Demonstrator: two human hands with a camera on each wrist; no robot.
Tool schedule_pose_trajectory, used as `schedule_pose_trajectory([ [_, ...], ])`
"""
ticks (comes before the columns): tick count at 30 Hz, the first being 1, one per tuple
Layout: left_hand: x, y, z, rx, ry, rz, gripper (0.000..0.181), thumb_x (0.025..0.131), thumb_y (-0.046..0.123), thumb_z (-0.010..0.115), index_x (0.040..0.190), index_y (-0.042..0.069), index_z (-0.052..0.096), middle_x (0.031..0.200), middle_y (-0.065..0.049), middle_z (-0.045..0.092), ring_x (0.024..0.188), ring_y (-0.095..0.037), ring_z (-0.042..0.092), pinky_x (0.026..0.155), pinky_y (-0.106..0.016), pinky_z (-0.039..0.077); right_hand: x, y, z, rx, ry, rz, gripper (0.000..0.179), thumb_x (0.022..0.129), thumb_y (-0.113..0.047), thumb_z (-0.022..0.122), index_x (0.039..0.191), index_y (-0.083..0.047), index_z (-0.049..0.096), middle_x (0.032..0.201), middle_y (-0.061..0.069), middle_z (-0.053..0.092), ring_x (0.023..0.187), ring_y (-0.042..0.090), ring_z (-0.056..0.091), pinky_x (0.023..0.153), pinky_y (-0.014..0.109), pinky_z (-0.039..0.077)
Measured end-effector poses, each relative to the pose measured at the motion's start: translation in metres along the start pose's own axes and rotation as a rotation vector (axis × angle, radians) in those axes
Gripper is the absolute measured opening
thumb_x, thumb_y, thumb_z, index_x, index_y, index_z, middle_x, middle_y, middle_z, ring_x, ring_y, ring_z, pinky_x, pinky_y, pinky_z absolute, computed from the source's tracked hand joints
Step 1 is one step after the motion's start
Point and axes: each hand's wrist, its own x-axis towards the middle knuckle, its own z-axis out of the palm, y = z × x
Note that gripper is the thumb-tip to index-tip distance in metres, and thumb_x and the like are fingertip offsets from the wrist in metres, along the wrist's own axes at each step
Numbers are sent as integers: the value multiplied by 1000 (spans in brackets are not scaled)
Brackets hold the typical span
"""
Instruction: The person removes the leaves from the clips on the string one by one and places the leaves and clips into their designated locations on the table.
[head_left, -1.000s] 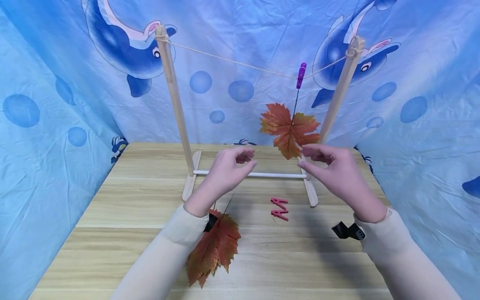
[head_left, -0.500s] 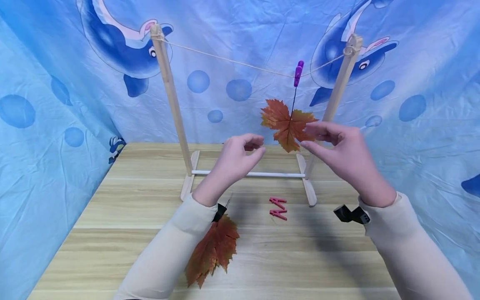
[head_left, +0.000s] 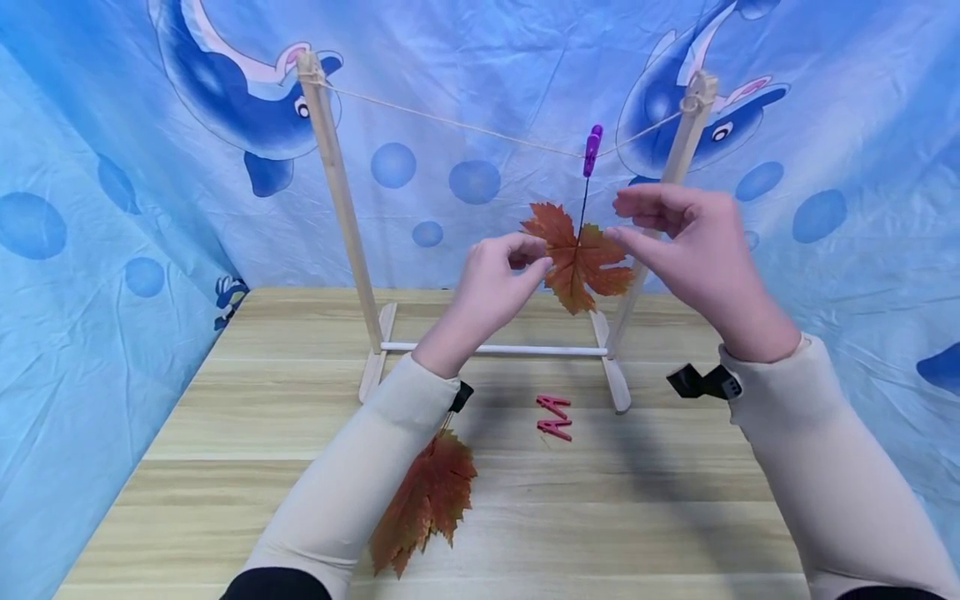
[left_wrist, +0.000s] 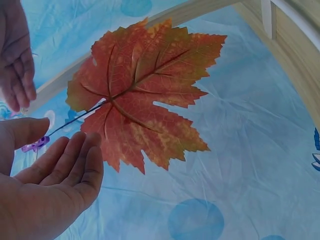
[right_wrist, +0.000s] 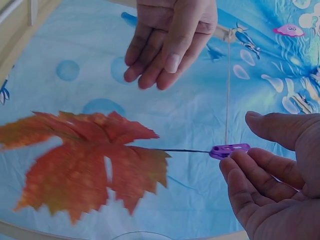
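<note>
An orange-red maple leaf (head_left: pixel 576 262) hangs by its dark stem from a purple clothespin (head_left: pixel 592 152) clipped on a thin string (head_left: pixel 450 122). My left hand (head_left: pixel 498 279) is held just left of the leaf, its fingers loosely bent with a gap to the thumb. On the other side, my right hand (head_left: pixel 690 242) is raised near the leaf's right edge, thumb and fingers apart and nothing between them. In the right wrist view the right fingertips come close to the purple clothespin (right_wrist: pixel 230 151), and the left hand (right_wrist: pixel 172 42) hovers above the stem.
The string spans two wooden posts (head_left: pixel 341 200) joined low by a white rod (head_left: pixel 525 350). Two pink clothespins (head_left: pixel 554 428) lie on the wooden table (head_left: pixel 600 517). More reddish maple leaf (head_left: pixel 431 500) lies beneath the left forearm. A blue dolphin-print cloth (head_left: pixel 480 75) hangs behind.
Both hands have risen, the left also moving right toward the hanging leaf and the right going up toward the clothespin's height. The hanging leaf has swung slightly.
</note>
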Motion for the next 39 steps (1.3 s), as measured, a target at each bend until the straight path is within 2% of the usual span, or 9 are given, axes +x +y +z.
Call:
schedule_pose_trajectory([
  [8, 18, 3, 7, -71, 72, -20, 21, 97, 15, 72, 112, 2, 75, 97, 1, 72, 86, -11, 64, 78, -26, 52, 23, -11, -8, -5, 17, 35, 41, 89, -21, 82, 128, -12, 72, 119, 8, 72, 102, 15, 68, 90, 26, 52],
  [17, 37, 11, 9, -69, 89, -45, 19, 97, 15, 73, 112, 4, 76, 98, 0, 72, 88, -11, 64, 80, -23, 52, 49, -25, -11, -56, 36, -4, 42, 90, -22, 81, 129, -10, 71, 123, 9, 70, 109, 18, 68, 94, 26, 50],
  [24, 52, 16, 14, -45, 89, -39, 23, 97, 17, 72, 116, 4, 75, 103, -1, 73, 93, -12, 65, 82, -21, 51, 67, -39, -9, -184, -12, 34, 50, 92, -32, 77, 136, -11, 67, 132, 5, 66, 119, 16, 63, 99, 27, 47],
  [30, 64, 16, 20, -34, 68, -36, 24, 98, 17, 71, 117, 3, 75, 102, -2, 72, 91, -12, 64, 80, -20, 51, 78, -38, -6, -274, -55, 81, 53, 96, -35, 72, 141, -9, 62, 137, 7, 63, 123, 20, 61, 101, 28, 46],
  [35, 72, 16, 25, -2, 56, -11, 23, 98, 15, 71, 116, 1, 75, 101, -3, 73, 90, -13, 64, 79, -20, 50, 86, -36, -6, -324, -114, 115, 57, 97, -38, 71, 143, -7, 60, 135, 11, 63, 122, 24, 61, 101, 37, 48],
  [39, 78, 18, 28, 45, 46, -44, 25, 98, 16, 71, 118, 3, 75, 104, -3, 73, 92, -13, 64, 80, -19, 50, 92, -37, -5, -344, -159, 149, 57, 97, -41, 69, 142, -7, 60, 133, 12, 64, 120, 24, 62, 100, 42, 49],
])
